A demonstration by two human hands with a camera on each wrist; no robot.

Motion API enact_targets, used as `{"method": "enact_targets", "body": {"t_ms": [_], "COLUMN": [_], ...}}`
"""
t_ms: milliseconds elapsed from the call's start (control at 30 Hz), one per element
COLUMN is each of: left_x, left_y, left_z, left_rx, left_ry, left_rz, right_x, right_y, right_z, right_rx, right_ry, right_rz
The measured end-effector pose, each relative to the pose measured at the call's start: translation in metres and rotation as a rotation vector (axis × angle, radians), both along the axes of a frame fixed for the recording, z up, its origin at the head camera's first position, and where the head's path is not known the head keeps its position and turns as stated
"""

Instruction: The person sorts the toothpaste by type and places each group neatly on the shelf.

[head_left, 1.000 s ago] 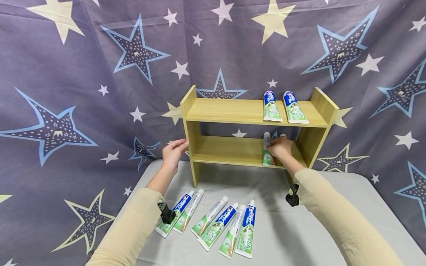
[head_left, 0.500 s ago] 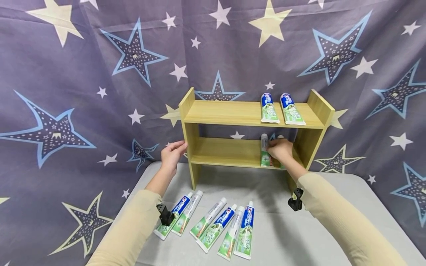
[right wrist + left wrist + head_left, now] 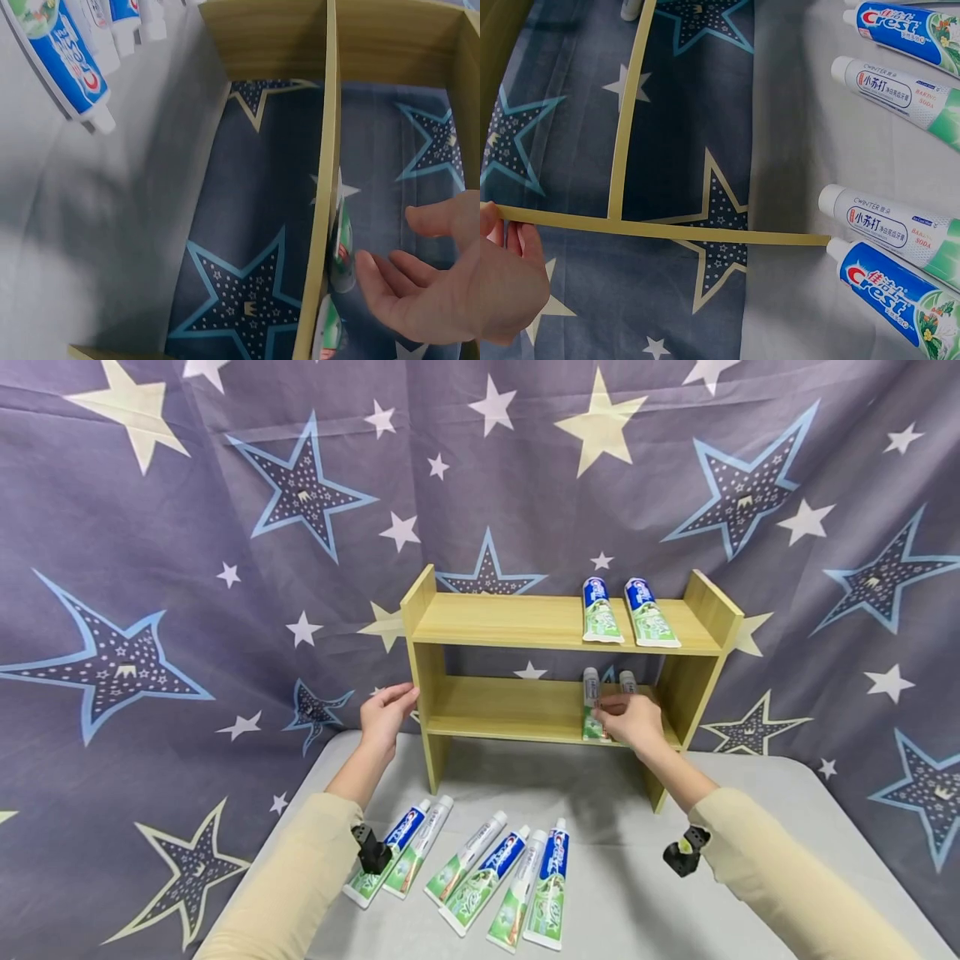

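Head view: four tubes (image 3: 602, 612) sit shelved, six remain on the bench (image 3: 615, 877); right hand (image 3: 633, 724) wide, holding nothing; left hand (image 3: 382, 720) grips the rack (image 3: 495, 620).

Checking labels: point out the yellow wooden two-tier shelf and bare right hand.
Yellow wooden two-tier shelf (image 3: 502, 620): head view, bare upper board.
Bare right hand (image 3: 636, 722): head view, back of hand.
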State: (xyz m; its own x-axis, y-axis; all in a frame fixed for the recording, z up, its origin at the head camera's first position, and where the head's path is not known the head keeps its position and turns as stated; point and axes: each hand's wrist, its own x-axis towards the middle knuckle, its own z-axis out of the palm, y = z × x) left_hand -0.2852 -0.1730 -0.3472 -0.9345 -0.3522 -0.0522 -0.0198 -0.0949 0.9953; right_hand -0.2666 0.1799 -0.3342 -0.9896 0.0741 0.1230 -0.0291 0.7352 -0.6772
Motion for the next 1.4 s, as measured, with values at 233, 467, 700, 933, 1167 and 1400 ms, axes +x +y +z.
{"method": "enact_targets", "body": {"t_ms": [233,467,700,933,1167,1400], "left_x": [0.001,0.001,-0.002,0.000,0.002,0.003], "left_y": [0.000,0.002,0.002,0.002,0.003,0.001], "left_z": [0.001,0.006,0.010,0.009,0.008,0.004], "left_rx": [-0.004,0.007,0.020,0.016,0.022,0.025], "left_ry": [0.006,0.020,0.035,0.024,0.029,0.017], "left_rz": [0.000,-0.001,0.003,0.001,0.005,0.011], "right_x": [0.024,0.048,0.062,0.073,0.086,0.102], "right_y": [-0.001,-0.004,-0.009,-0.015,-0.025,-0.030], "right_z": [-0.010,-0.025,-0.058,-0.095,-0.127,-0.162], "right_rx": [-0.040,-0.157,-0.201,-0.185,-0.154,-0.083], "right_ry": [0.058,0.038,0.007,-0.025,-0.003,-0.048], "right_rz": [0.040,0.043,0.016,0.012,0.050,0.081]}}
